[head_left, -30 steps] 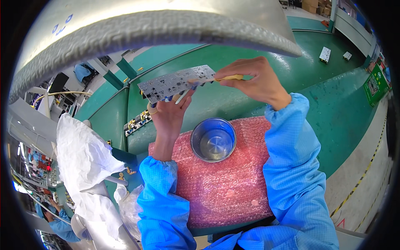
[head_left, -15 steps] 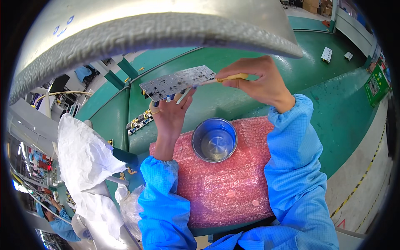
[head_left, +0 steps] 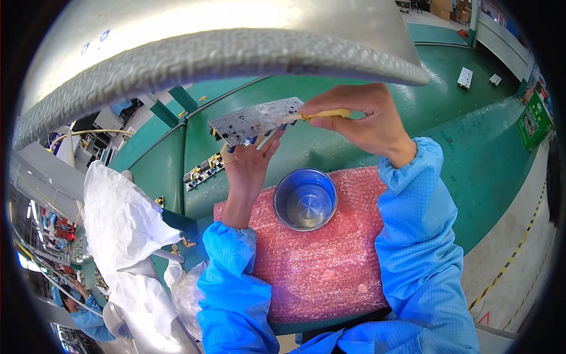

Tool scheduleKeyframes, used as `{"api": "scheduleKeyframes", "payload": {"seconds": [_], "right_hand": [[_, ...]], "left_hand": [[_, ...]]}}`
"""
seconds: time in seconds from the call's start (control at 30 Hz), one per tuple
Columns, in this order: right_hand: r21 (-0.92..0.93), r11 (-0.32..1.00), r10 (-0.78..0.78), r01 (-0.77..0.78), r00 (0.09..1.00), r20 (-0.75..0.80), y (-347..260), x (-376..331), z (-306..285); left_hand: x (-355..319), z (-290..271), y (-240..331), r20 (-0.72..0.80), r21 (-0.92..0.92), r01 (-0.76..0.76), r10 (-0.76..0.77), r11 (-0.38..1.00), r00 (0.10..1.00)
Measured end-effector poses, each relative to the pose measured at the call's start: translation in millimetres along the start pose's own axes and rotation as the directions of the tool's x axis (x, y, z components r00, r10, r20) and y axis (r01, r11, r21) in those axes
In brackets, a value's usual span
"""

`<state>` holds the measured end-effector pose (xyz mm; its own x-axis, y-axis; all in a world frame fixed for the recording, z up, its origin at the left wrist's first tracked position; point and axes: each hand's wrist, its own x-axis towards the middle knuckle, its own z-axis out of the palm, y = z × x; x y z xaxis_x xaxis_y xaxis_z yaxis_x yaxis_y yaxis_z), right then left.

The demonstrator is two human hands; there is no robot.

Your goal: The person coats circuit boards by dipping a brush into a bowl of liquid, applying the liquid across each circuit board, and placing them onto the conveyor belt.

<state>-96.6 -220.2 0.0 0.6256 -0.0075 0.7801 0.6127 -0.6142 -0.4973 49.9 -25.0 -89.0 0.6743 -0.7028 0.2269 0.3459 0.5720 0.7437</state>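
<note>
A grey circuit board (head_left: 259, 120) is held up and tilted by my left hand (head_left: 246, 168), whose fingers grip it from below. My right hand (head_left: 368, 118) is closed on the yellow handle of a brush (head_left: 326, 114). The brush's tip lies against the board's upper face, and its bristles are smeared by motion. Under the board, component parts stick out near my left fingers. Nearer to me, a round metal bowl (head_left: 334, 203) with some clear liquid in it rests on pink bubble wrap (head_left: 318, 265).
Another board with components (head_left: 203, 171) lies on the green bench (head_left: 289, 88) to the left. Small boards (head_left: 465, 78) sit at the far right. A padded metal hood (head_left: 236, 50) hangs over the work, and white crumpled sheeting (head_left: 121, 212) covers a duct at left. A co-worker (head_left: 88, 315) sits lower left.
The brush has moved left over the board's face, away from its near edge. The board has tilted and shifted slightly right with my left hand.
</note>
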Motion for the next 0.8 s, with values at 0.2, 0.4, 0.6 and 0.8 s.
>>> {"api": "scheduleKeyframes", "payload": {"seconds": [0.2,0.4,0.6,0.8], "right_hand": [[-0.022,0.999,-0.026,0.023,0.987,-0.156,3,1,23],[0.062,0.997,-0.051,0.053,0.998,-0.041,-6,2,2],[0.079,0.995,-0.051,0.062,0.990,-0.135,-3,2,20],[0.170,0.985,-0.027,0.015,0.997,0.070,-11,1,-2]], "left_hand": [[-4,10,-5,0.055,0.077,0.009,-0.013,0.997,0.998],[0,0,-2,0.056,0.045,-0.001,-0.001,0.999,0.998],[-3,12,-10,0.049,0.137,0.015,-0.022,0.991,0.999],[-1,-12,-10,0.027,0.009,-0.036,0.036,0.999,0.999]]}}
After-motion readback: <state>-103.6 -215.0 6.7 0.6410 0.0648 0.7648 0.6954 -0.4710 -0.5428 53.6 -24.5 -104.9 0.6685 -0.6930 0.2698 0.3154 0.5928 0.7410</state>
